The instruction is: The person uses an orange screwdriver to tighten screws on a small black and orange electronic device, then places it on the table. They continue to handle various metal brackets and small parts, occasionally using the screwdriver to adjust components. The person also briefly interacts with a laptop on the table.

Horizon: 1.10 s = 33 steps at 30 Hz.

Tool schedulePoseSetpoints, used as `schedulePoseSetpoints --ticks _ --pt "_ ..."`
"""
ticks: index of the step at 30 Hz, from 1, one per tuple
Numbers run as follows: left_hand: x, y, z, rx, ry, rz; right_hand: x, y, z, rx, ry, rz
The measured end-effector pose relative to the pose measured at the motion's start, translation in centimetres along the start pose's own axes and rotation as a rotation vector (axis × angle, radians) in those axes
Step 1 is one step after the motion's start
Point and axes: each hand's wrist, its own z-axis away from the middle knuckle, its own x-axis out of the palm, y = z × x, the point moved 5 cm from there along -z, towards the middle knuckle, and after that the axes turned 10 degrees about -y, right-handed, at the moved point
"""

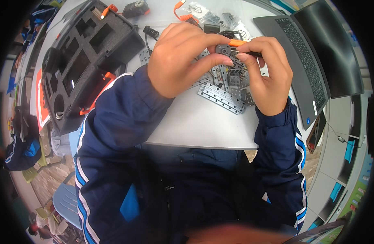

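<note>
The left fingers [211,39] pinched a round dark grey wheel-like piece [223,49] above the tabletop [199,130], about nine o'clock from the right fingers [262,46], which gripped a thin black-handled tool [254,53] lying roughly three to nine o'clock, tip close to the piece.

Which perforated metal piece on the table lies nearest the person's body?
The long, pale-silver strip, slanting at the front; the other perforated pieces are farther back toward the clutter.
</note>
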Motion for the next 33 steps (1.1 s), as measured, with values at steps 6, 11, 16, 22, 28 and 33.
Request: schedulePoseSetpoints --ticks 6,11,16,22,28,33 --pt "0.0 -0.1 0.0 -0.009 0.003 0.023 0.2 0.5 0.1 0.054 -0.063 -0.055" --pt "0.1 -0.5 0.2 -0.061 -0.01 0.048 0.4 1.6 0.3 0.168 0.029 -0.295" --pt "0.2 -0.6 0.2 -0.04 -0.012 0.074 0.2 1.8 0.2 0.114 -0.107 -0.11" --pt "0.2 -0.7 0.2 -0.066 -0.006 0.08 0.8 1.9 0.3 0.183 -0.007 -0.261" --pt "0.3 -0.7 0.1 -0.062 -0.013 0.084 0.3 1.9 0.1 0.132 -0.115 -0.139" --pt "0.4 -0.7 0.2 -0.056 -0.021 0.064 0.8 2.3 0.5 0.175 -0.193 -0.197"
